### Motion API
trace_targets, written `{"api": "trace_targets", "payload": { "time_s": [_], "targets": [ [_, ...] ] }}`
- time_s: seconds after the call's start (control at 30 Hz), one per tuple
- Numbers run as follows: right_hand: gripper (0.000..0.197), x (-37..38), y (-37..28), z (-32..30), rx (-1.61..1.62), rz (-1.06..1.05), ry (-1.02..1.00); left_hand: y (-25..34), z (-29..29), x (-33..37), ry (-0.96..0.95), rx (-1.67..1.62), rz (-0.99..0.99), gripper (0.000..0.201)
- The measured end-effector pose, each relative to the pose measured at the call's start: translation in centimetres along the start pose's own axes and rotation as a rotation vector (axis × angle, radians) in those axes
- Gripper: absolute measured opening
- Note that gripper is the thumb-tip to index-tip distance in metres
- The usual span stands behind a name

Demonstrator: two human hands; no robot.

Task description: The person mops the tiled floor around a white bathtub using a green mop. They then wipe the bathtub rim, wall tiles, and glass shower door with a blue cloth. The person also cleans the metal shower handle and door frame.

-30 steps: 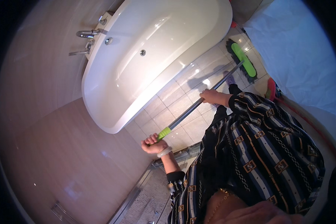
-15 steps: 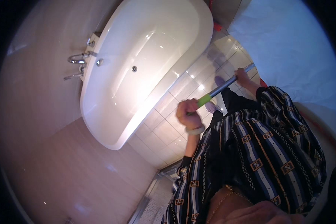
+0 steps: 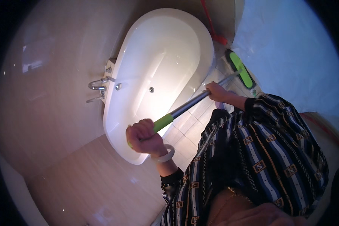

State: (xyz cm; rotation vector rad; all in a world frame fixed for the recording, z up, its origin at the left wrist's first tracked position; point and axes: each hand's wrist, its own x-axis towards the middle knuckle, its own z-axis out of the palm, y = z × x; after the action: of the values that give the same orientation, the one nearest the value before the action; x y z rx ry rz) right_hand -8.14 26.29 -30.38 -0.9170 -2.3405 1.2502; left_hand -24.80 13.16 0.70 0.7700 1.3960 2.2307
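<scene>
Mop handle (image 3: 188,105) runs diagonally from the left hand (image 3: 141,135), closed on its green grip, up to the right hand (image 3: 214,91), which wraps the metal shaft; the mop head (image 3: 240,69) lies on the tiled floor (image 3: 184,132) beyond the right hand, beside the bathtub (image 3: 158,67).

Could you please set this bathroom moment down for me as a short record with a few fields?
Setting: tiled bathroom floor beside a white oval freestanding bathtub
Left hand: closed around the green end grip of a long metal mop pole
Right hand: closed on the pole further down
Mop head: flat, bright green pad, on the floor by the tub's far end
Tub fittings: chrome tap on the wall-side rim
Wrist: pale bangle on the left
</scene>
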Motion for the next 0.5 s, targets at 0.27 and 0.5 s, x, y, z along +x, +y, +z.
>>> {"api": "trace_targets", "payload": {
  "time_s": [0.27, 0.5],
  "targets": [
    [0.003, -2.4, 3.1, -3.4, -0.004, 0.176, -0.024, -3.4, 2.9, 2.4, -0.179, -0.075, -0.18, 0.031],
    [0.027, 3.1, 3.5, -8.8, 0.115, 0.046, -0.167, -2.1, 7.5, 4.2, -0.447, 0.016, 0.044, 0.005]
  ]
}}
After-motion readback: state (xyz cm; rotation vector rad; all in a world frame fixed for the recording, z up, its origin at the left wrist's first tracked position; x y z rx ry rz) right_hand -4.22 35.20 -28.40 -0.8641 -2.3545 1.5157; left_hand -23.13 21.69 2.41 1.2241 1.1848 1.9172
